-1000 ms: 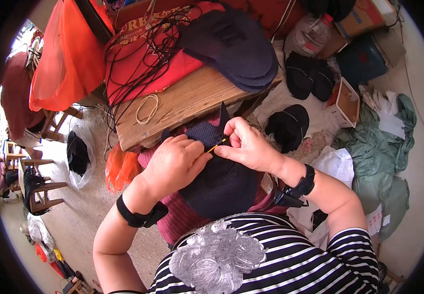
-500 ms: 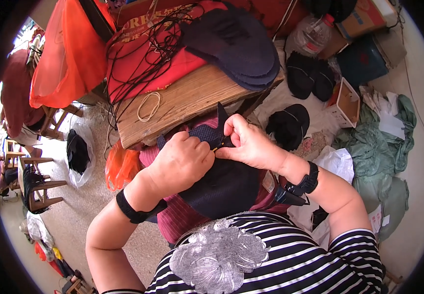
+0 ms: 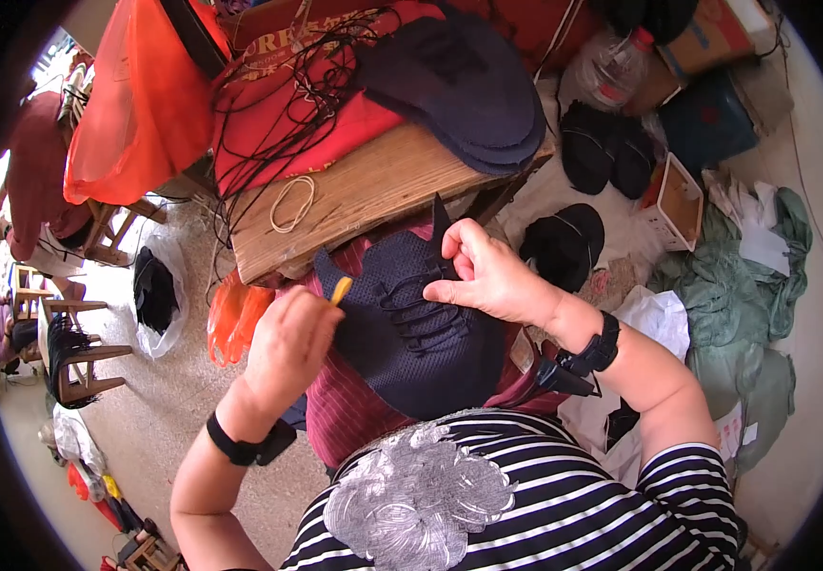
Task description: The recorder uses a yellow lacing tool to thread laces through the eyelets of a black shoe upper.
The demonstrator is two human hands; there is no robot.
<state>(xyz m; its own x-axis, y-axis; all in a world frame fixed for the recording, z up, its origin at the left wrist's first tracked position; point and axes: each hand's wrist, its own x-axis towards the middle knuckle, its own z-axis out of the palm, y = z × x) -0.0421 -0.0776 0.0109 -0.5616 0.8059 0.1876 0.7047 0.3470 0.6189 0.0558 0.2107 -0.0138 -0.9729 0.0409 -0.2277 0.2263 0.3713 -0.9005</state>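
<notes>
A dark navy mesh shoe upper (image 3: pixel 383 338) lies spread across my lap, with black lace (image 3: pixel 421 319) zigzagging over its middle. My right hand (image 3: pixel 497 276) is closed at its right side, fingers curled round the edge and thumb resting beside the lacing. Left of the upper, my left hand (image 3: pixel 287 338) is closed on a small yellow-ended tool (image 3: pixel 341 290). Only the yellow end shows above the fingers; the rest is hidden. A pointed dark tab of the upper sticks up beyond my right fingers.
A wooden bench (image 3: pixel 335 209) stands just ahead, carrying a tangle of black cords (image 3: pixel 287 114), a loop of pale string (image 3: pixel 292 205) and stacked dark fabric pieces (image 3: pixel 468 86). Black shoe pieces (image 3: pixel 564 246) lie right. An orange bag (image 3: pixel 240 319) hangs left of my lap.
My left hand has drawn away from my right hand toward the left, bringing the yellow-ended tool into sight. The lacing is now uncovered. My right hand stays at the upper's right edge.
</notes>
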